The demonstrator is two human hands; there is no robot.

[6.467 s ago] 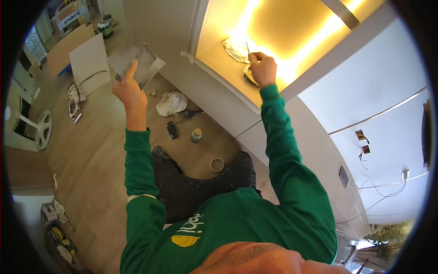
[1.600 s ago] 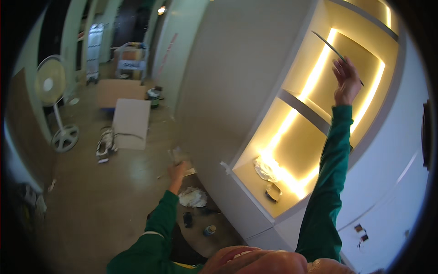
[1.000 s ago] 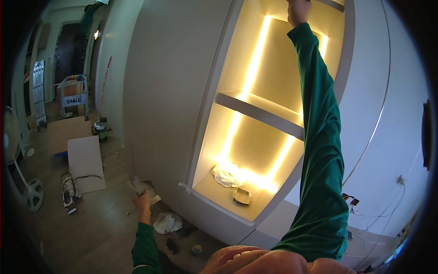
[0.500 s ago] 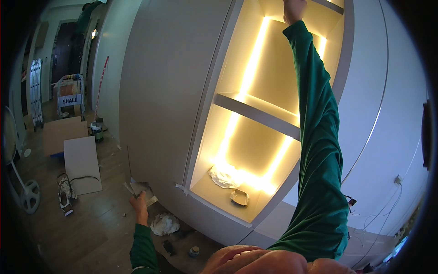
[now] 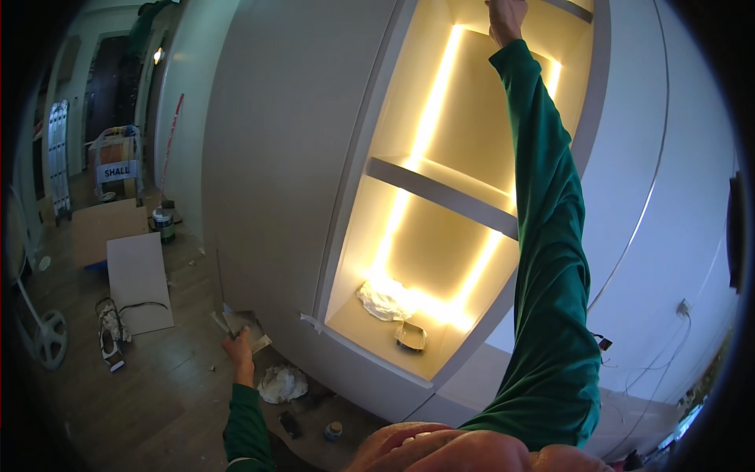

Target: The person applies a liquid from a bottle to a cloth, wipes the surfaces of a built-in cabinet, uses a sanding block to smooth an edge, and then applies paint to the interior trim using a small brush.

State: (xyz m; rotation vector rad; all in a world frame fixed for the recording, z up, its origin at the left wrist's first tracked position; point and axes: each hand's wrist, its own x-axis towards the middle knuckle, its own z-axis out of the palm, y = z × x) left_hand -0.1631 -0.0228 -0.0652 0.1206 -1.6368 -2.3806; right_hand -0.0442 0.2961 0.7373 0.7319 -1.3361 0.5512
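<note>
My right hand (image 5: 506, 20) is raised to the top of the lit shelf niche (image 5: 440, 173), its fingers curled at the picture's upper edge. What they hold, if anything, is cut off or hidden. Low on the left, my left hand (image 5: 238, 346) grips a putty knife (image 5: 245, 320) with a broad, thin grey blade. Other flat pieces show beside it, but their kind is unclear. On the niche's bottom shelf sit a crumpled white wad (image 5: 384, 300) and a small squarish tray-like container (image 5: 411, 337). A grey divider shelf (image 5: 440, 195) crosses the niche above them.
Below my left hand, a crumpled white bundle (image 5: 283, 384), a dark phone-like object (image 5: 290, 425) and a small round jar (image 5: 333, 430) lie on the floor. Boards (image 5: 140, 275), a bucket (image 5: 163, 224) and a ladder (image 5: 58, 157) stand farther left. Loose wires (image 5: 657, 366) hang at right.
The raised right hand sits slightly lower in the picture and is sharper than before. My left hand keeps its grip on the putty knife, nearly unmoved. The whole view has shifted a little.
</note>
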